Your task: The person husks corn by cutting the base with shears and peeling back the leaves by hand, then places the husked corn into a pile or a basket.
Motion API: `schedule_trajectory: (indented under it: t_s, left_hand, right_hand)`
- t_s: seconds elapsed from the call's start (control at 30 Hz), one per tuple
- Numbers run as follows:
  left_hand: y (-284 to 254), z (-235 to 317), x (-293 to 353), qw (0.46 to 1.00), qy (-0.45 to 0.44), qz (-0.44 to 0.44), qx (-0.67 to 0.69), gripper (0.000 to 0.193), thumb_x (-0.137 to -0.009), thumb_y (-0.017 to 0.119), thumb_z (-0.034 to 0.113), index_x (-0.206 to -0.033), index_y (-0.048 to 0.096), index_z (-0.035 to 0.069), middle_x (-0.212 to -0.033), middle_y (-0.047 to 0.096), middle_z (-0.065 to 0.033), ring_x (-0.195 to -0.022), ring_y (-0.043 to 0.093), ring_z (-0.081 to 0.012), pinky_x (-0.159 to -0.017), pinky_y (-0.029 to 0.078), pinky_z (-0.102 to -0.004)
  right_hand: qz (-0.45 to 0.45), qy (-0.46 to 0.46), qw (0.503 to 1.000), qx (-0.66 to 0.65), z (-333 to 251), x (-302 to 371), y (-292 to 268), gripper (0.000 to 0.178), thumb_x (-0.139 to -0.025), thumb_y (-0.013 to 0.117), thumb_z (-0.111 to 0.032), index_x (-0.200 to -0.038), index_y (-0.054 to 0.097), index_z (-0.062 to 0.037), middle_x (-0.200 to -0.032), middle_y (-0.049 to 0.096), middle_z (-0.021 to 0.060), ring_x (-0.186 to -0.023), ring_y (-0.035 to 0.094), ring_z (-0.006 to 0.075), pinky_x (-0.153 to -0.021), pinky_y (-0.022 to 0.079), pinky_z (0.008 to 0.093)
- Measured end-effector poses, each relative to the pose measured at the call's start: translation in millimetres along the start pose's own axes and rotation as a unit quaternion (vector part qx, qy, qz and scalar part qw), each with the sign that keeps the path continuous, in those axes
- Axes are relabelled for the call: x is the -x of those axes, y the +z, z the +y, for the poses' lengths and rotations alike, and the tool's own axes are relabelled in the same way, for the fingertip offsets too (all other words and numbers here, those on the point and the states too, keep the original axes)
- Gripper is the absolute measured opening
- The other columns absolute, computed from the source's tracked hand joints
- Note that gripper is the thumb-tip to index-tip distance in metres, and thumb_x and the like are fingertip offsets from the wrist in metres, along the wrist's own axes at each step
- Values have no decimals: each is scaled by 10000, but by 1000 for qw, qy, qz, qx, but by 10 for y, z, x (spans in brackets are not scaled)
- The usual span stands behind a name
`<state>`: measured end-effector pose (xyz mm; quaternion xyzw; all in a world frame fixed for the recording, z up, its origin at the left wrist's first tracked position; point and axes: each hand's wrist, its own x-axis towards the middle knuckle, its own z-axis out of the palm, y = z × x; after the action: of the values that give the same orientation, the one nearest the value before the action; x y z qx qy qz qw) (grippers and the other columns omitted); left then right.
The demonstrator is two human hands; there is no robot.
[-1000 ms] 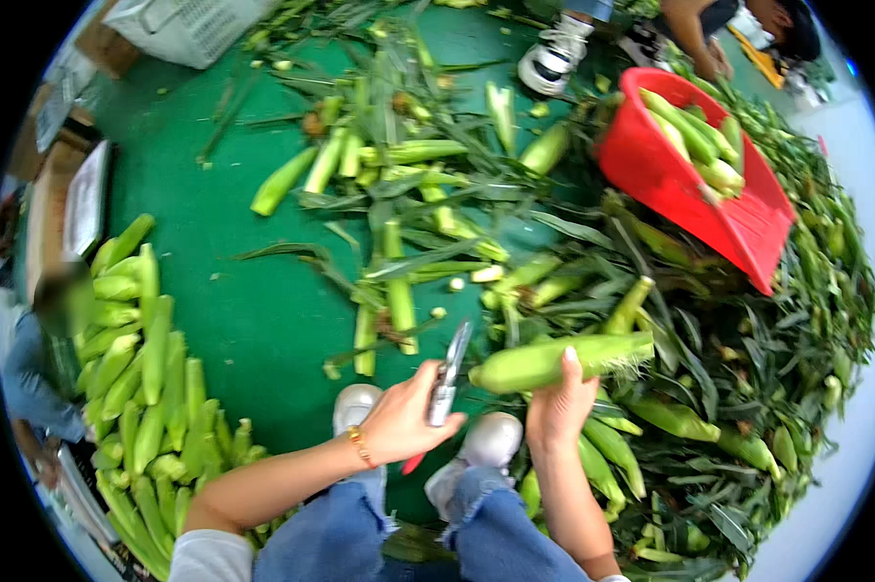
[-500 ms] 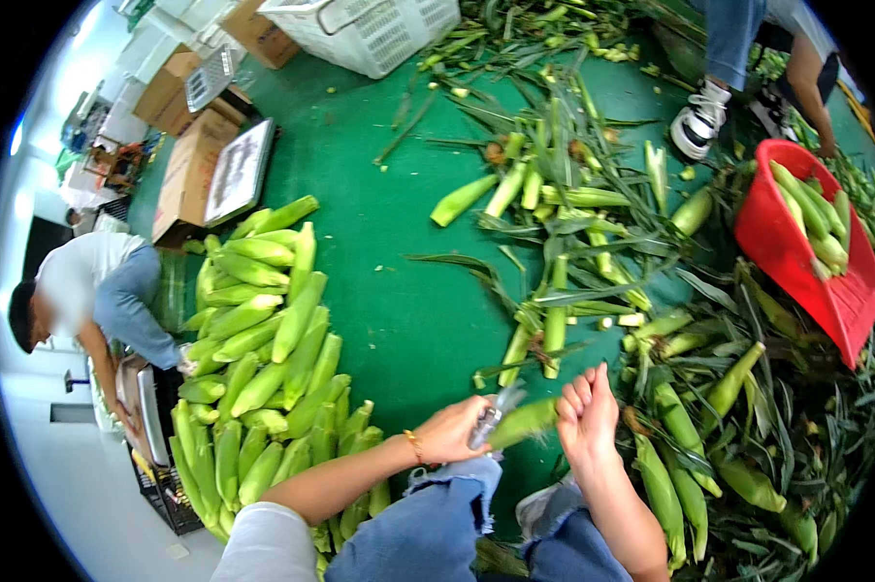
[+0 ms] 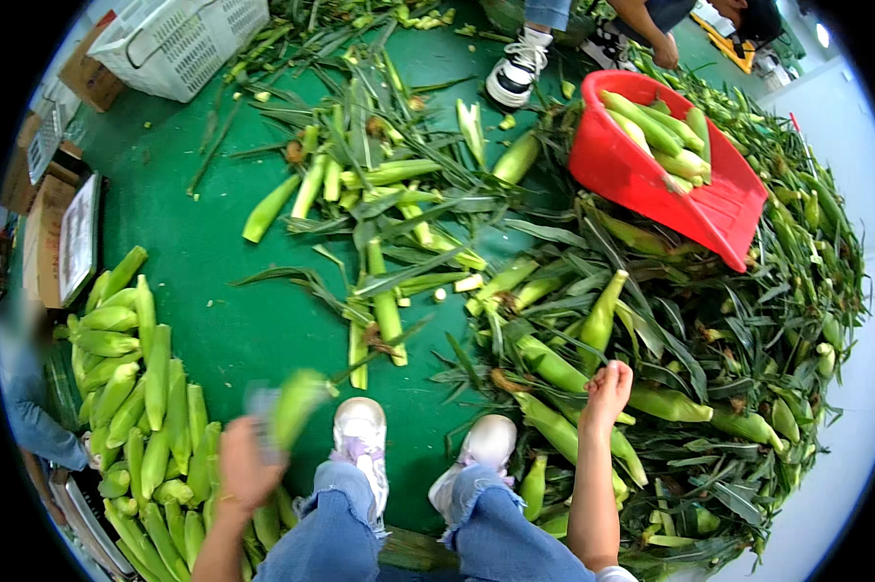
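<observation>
Gripping a blurred, green-husked corn ear (image 3: 299, 405) and probably a grey metal knife (image 3: 264, 421), my left hand (image 3: 247, 464) is near heaped long green ears (image 3: 156, 393); a loose hold could drop the corn. My right hand (image 3: 607, 390), curled narrow, could snag on dark-green leaves (image 3: 663, 341) nearby. Beyond, the open-fronted red plastic scoop (image 3: 641, 199) might spill if knocked.

Seen from head height through a wide fisheye lens, the view looks steeply down past the wearer's frayed blue denim trousers (image 3: 326, 533) and white lace-up shoes (image 3: 361, 427) onto a smooth green floor (image 3: 229, 257). The bare left hand (image 3: 247, 464) and bare right hand (image 3: 607, 388) appear low in the frame, near the camera. Farther away, a white perforated plastic basket (image 3: 180, 48) stands upper left; straight edges curve toward the rounded, black-bordered rim.
</observation>
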<state>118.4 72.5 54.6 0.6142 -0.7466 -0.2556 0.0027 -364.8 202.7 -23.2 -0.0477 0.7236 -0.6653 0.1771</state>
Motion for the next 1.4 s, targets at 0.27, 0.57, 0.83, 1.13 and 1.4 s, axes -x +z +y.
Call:
schedule_trajectory:
  t_s: [0.27, 0.57, 0.83, 1.13, 1.4]
  left_hand:
    - [-766, -1812, 1036, 899, -206, 82, -379, 737, -553, 699, -74, -1204, 358, -28, -1083, 520, -200, -1027, 493, -381, -946, 378, -438]
    - [232, 1300, -767, 856, 90, -259, 438, 792, -698, 802, 203, -1247, 262, 18, -1159, 534, -160, -1025, 589, -235, -862, 504, -374]
    - [580, 1722, -1119, 865, 191, -329, 328, 610, -689, 748, 254, -1120, 385, 19, -863, 544, -146, -747, 564, -241, -699, 465, -351]
    - [389, 1735, -486, 605, -153, -463, 630, 660, -796, 612, 98, -1352, 259, 65, -1016, 521, -49, -956, 564, -149, -732, 454, -307]
    - [940, 1876, -539, 536, -198, -472, 671, 437, -812, 550, 74, -1225, 410, 47, -1025, 538, -87, -968, 592, -239, -859, 507, -446]
  right_hand:
    - [-383, -135, 590, 697, 186, -362, 158, 608, -686, 708, -285, -1180, 488, -7, -974, 617, 190, -933, 583, 339, -825, 484, 425]
    - [-343, 259, 895, -117, -687, 388, 1430, 575, -767, 716, -219, -1236, 415, -75, -1050, 533, 59, -952, 535, 196, -831, 467, 351]
    - [-256, 239, 915, -200, -640, 784, 1422, 478, -887, 595, -299, -1264, 341, -151, -1065, 538, 90, -975, 562, 268, -850, 468, 449]
    - [-12, -2, 982, -187, -638, 624, 1253, 611, -859, 626, -245, -1343, 260, -176, -1064, 504, 82, -955, 547, 254, -874, 463, 437]
    - [-49, 63, 968, -239, -564, 854, 1310, 468, -875, 587, -230, -1252, 323, -148, -1046, 497, 88, -925, 557, 261, -828, 478, 430]
